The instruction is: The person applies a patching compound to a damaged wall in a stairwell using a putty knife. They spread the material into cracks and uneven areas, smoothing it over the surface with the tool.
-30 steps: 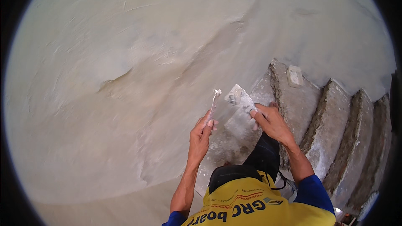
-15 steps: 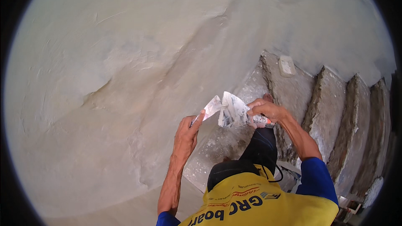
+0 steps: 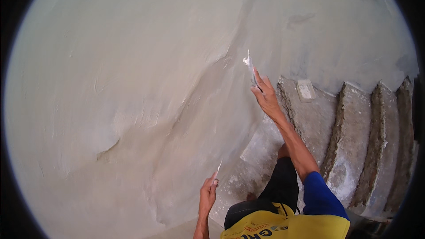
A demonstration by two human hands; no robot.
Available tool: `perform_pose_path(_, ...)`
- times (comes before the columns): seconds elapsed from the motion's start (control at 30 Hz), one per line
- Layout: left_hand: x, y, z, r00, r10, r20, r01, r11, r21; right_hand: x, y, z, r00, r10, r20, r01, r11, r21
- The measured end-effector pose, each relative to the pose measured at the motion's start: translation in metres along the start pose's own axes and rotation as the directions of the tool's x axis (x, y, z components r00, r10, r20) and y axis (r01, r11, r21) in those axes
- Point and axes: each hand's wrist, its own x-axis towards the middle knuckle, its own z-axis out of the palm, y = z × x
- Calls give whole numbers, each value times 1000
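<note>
My right hand (image 3: 266, 95) is stretched up and forward, fingers closed round a putty knife (image 3: 251, 67). Its blade is seen nearly edge-on, with a dab of white putty (image 3: 246, 61) on it, close to the plastered wall (image 3: 186, 62); whether it touches the wall I cannot tell. Lower down on the left, my left hand (image 3: 207, 193) grips a second putty knife (image 3: 218, 171), its thin blade pointing up and also edge-on. Most of that knife's handle is hidden in the fingers.
A small white tub (image 3: 306, 90) stands on a rough concrete step (image 3: 312, 110) against the wall. Several more steps (image 3: 349, 128) run off to the right. A speckled landing (image 3: 245, 168) lies by my legs. Darker patches and a ridge (image 3: 199, 84) mark the wall.
The two blades, close together earlier, are now far apart. My right hand has moved up to the wall with its putty knife; my left hand has dropped lower with the other.
</note>
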Motion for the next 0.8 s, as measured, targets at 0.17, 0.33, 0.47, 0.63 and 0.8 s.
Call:
perform_pose_path(0.17,-29,-16,7,968,-250,-15,248,964,-96,29,42,58,992,-122,-36,121,992,-44)
perform_pose_path(0.33,-32,-39,18,957,-290,14,288,942,-171,5,43,83,997,80,-5,-79,984,-159)
perform_pose_path(0.47,-25,-39,26,951,-306,34,306,924,-231,-30,38,75,978,180,107,-172,982,-77)
perform_pose_path(0.63,-26,-38,14,970,-232,72,241,958,-156,-20,-29,6,623,577,528,-776,540,326)
perform_pose_path(0.8,-42,-53,19,939,-318,132,339,919,-200,66,-42,-38,628,618,472,-763,369,531)
